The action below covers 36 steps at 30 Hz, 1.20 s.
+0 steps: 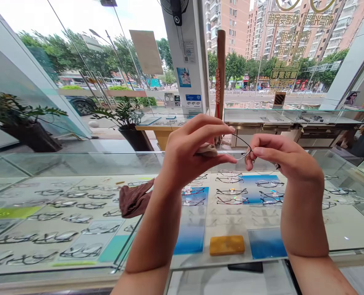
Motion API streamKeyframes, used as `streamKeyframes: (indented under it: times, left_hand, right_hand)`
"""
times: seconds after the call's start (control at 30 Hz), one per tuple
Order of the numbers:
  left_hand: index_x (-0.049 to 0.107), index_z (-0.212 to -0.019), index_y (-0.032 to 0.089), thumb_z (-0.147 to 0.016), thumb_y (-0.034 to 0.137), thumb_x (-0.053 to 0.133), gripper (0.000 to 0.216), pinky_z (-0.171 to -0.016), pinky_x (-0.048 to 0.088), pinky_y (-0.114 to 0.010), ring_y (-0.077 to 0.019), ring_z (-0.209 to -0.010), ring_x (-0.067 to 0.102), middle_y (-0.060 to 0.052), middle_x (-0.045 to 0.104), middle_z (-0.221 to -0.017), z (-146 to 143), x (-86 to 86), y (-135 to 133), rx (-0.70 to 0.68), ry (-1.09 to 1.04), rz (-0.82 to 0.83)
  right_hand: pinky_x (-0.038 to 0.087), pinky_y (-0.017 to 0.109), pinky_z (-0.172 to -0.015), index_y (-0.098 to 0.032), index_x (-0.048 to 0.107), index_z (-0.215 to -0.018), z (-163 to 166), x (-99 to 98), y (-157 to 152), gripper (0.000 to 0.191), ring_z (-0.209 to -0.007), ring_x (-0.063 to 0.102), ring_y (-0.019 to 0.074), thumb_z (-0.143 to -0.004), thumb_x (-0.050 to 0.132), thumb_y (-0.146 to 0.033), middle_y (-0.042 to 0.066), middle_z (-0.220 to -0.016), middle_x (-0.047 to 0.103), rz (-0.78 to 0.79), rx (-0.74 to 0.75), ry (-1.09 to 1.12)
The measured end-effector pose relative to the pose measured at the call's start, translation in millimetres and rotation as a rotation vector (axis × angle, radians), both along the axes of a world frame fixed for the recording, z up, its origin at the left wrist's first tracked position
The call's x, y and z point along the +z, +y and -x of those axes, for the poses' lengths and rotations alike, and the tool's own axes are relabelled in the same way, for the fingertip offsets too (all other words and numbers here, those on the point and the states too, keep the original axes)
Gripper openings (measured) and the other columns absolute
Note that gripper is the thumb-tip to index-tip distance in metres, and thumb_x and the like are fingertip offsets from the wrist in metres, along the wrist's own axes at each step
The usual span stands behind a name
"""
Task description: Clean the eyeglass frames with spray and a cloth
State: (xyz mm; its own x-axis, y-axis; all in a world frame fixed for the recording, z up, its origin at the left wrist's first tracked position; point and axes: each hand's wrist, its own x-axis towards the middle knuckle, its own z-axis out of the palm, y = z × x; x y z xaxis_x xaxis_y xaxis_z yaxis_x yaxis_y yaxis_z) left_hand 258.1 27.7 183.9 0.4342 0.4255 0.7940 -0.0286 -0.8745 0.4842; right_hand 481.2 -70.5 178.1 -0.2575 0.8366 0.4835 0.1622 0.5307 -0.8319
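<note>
Above the glass counter, my left hand [194,143] is closed, with its fingertips and thumb on the rim of a pair of thin-framed eyeglasses [243,140]. A small beige item [206,150], its kind unclear, sits inside the same hand. My right hand [284,157] pinches the eyeglasses at the corner of the frame, beside the hinge. The frame is seen nearly edge-on, and fingers hide part of it. Left of my left forearm, a crumpled brown cloth [135,199] lies on the counter top.
Rows of eyeglasses [77,219] are laid out in the glass display counter [341,233] below my hands. A yellow-brown block-like case [227,245] and a dark flat object [245,267] are near its front edge. Potted plants [135,137] and another display counter [261,119] stand beyond.
</note>
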Motion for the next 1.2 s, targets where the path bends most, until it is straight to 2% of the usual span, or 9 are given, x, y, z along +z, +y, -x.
streamKeyframes:
  times: [0.07,0.17,0.27,0.33,0.47,0.7,0.9,1.07,1.2]
  left_hand:
    - [0.078,-0.096,0.029,-0.06,0.052,0.1,0.048,-0.094,0.057,-0.035,-0.0273,-0.115,0.064,-0.006,0.07,-0.112,2,-1.0,0,0.039,-0.04,-0.013]
    - [0.076,-0.102,0.031,-0.061,0.053,0.1,0.052,-0.091,0.056,-0.036,-0.0273,-0.115,0.061,-0.004,0.069,-0.11,4,-1.6,0,0.123,-0.2,-0.064]
    - [0.074,-0.109,0.033,-0.069,0.05,0.096,0.049,-0.08,0.052,-0.035,-0.022,-0.106,0.06,-0.001,0.067,-0.109,3,-1.4,-3,0.137,-0.374,-0.191]
    - [0.075,-0.108,0.033,-0.072,0.046,0.095,0.043,-0.072,0.048,-0.036,-0.0201,-0.098,0.059,0.0,0.067,-0.108,1,-1.0,-5,0.133,-0.441,-0.222]
    - [0.076,-0.108,0.034,-0.078,0.042,0.092,0.036,-0.073,0.046,-0.042,-0.0239,-0.098,0.062,0.0,0.071,-0.109,0,-1.0,-8,0.191,-0.425,-0.167]
    - [0.075,-0.108,0.037,-0.082,0.047,0.088,0.031,-0.078,0.054,-0.044,-0.0254,-0.102,0.068,0.001,0.075,-0.111,-1,-2.3,-10,0.235,-0.383,-0.153]
    - [0.075,-0.108,0.036,-0.083,0.052,0.086,0.031,-0.083,0.058,-0.046,-0.0272,-0.108,0.07,0.001,0.078,-0.114,-4,-1.8,-13,0.32,-0.392,-0.157]
    - [0.072,-0.116,0.037,-0.082,0.047,0.087,0.038,-0.079,0.06,-0.04,-0.0275,-0.123,0.067,0.002,0.076,-0.126,2,-6.5,-3,0.177,-0.406,0.006]
    - [0.071,-0.119,0.038,-0.083,0.044,0.088,0.041,-0.08,0.061,-0.034,-0.0238,-0.121,0.069,0.001,0.078,-0.119,0,-7.2,1,0.067,-0.35,0.24]
  right_hand:
    - [0.06,0.036,-0.083,-0.022,0.069,-0.087,2,-2.0,-3,0.03,-0.081,0.071,0.0182,-0.1,0.065,-0.049,0.003,-0.083,0.074,-0.128,-0.109,-0.014]
    - [0.059,0.041,-0.098,-0.027,0.071,-0.11,7,-7.8,-6,0.029,-0.103,0.071,0.0216,-0.098,0.066,-0.053,0.005,-0.111,0.073,-0.426,-0.357,0.026]
    - [0.057,0.047,-0.105,-0.032,0.065,-0.127,13,-14.0,-3,0.046,-0.114,0.068,0.0253,-0.089,0.076,-0.056,0.005,-0.131,0.066,-0.701,-0.56,0.055]
    - [0.057,0.05,-0.105,-0.033,0.064,-0.129,18,-16.8,0,0.05,-0.114,0.068,0.0275,-0.088,0.076,-0.059,0.006,-0.133,0.065,-0.777,-0.659,0.022]
    - [0.059,0.053,-0.099,-0.034,0.065,-0.13,23,-19.6,1,0.048,-0.11,0.069,0.0294,-0.091,0.072,-0.062,0.007,-0.128,0.066,-0.773,-0.77,-0.022]
    - [0.059,0.049,-0.098,-0.034,0.064,-0.126,24,-21.2,6,0.046,-0.105,0.071,0.0269,-0.09,0.075,-0.06,0.006,-0.121,0.065,-0.815,-0.748,0.064]
    - [0.056,0.049,-0.102,-0.032,0.06,-0.125,29,-19.1,7,0.044,-0.114,0.069,0.0289,-0.092,0.073,-0.059,0.006,-0.115,0.065,-0.742,-0.815,0.055]
    - [0.057,0.05,-0.1,-0.032,0.064,-0.123,31,-18.8,7,0.037,-0.113,0.068,0.0286,-0.095,0.07,-0.056,0.007,-0.121,0.066,-0.793,-0.92,-0.039]
    - [0.056,0.05,-0.1,-0.033,0.063,-0.13,33,-21.4,7,0.039,-0.115,0.064,0.0296,-0.097,0.07,-0.052,0.008,-0.121,0.065,-0.803,-1.02,-0.11]
